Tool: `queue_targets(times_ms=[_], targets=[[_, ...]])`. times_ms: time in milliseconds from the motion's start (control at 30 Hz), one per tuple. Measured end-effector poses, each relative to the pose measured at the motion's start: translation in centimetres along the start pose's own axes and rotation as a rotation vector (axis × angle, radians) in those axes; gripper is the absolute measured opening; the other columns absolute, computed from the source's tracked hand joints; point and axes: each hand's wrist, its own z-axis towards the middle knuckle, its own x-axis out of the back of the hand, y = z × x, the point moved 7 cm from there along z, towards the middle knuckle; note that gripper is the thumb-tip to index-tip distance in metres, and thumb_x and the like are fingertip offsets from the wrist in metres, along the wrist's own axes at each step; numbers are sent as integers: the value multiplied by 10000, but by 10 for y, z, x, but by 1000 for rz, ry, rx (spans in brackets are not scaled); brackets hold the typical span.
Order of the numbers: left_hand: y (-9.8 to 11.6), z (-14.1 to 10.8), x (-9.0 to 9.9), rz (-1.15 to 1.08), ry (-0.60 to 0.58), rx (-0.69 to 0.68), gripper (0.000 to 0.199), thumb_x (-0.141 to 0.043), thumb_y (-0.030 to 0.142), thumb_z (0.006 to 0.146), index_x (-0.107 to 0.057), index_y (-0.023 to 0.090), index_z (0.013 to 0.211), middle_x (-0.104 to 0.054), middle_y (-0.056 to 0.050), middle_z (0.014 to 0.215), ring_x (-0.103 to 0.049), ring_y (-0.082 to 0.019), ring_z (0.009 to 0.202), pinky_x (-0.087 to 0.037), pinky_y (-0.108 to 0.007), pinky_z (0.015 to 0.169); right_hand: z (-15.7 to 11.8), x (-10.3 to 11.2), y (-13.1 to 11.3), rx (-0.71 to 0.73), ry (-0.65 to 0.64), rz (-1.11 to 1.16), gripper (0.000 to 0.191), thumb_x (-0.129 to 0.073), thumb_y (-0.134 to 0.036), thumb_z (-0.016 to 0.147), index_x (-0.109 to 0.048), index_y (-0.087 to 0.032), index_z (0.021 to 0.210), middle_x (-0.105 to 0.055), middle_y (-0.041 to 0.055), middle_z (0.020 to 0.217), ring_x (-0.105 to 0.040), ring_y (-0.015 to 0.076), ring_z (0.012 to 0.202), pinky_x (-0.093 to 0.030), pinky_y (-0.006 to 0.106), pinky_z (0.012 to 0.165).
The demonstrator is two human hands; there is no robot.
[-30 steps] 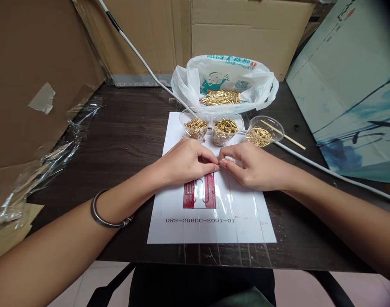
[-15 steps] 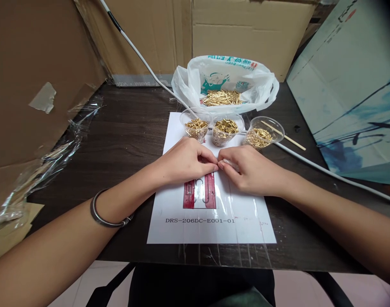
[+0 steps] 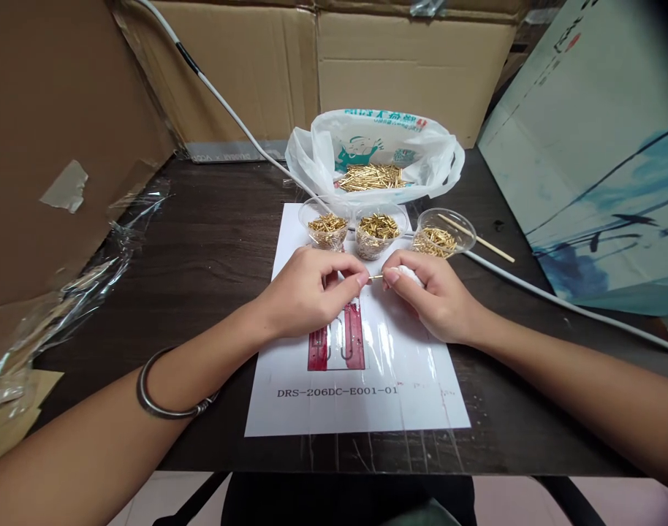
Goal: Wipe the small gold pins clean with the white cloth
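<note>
Over the printed white sheet point(image 3: 290, 402), my left hand point(image 3: 317, 292) pinches one end of a thin gold pin point(image 3: 376, 277). My right hand point(image 3: 427, 292) has its thumb and finger closed at the pin's other end, with a crumpled white tissue point(image 3: 408, 275) tucked in the same hand. Just beyond my hands stand three clear cups: the left cup point(image 3: 327, 225), the middle cup point(image 3: 378, 228) and the right cup point(image 3: 435, 239), all holding small gold pieces.
A white plastic bag point(image 3: 433, 164) with many gold pins lies open behind the cups. A wooden stick point(image 3: 492, 247) leans out of the right cup. A white cable point(image 3: 553, 296) crosses the table; cardboard walls point(image 3: 246, 80) stand around it.
My hands have drawn slightly apart, and the gold pin now shows between them. The whole view has shifted a little, with the table lower in the picture.
</note>
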Motion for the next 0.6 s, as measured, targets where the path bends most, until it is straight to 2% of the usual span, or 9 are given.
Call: queue_targets(times_ms=[333, 467, 600], targets=[[6, -1, -3, 79, 41, -84, 157, -548, 208, 845, -676, 135, 791, -627, 16, 668, -508, -65, 585, -386, -200, 564, 0, -3, -4, 68, -6, -82, 195, -471, -253, 908, -544, -147, 762, -554, -19, 693, -497, 83, 652, -374, 229, 627], [8, -2, 3, 95, 116, -88, 117, -590, 216, 823, -678, 141, 806, -631, 22, 681, -473, -52, 539, -374, -198, 533, -1, 4, -8, 94, 64, -78, 135, -503, -242, 889, -590, -150, 844, -614, -5, 786, -552, 94, 730, -411, 234, 688], [10, -3, 6, 95, 150, -113, 102, -604, 212, 816, -676, 142, 803, -635, 21, 699, -470, -49, 541, -378, -193, 527, -5, 7, -14, 155, 180, -171, 92, -578, -175, 813, -620, -152, 892, -657, 5, 822, -594, 107, 743, -437, 245, 699]])
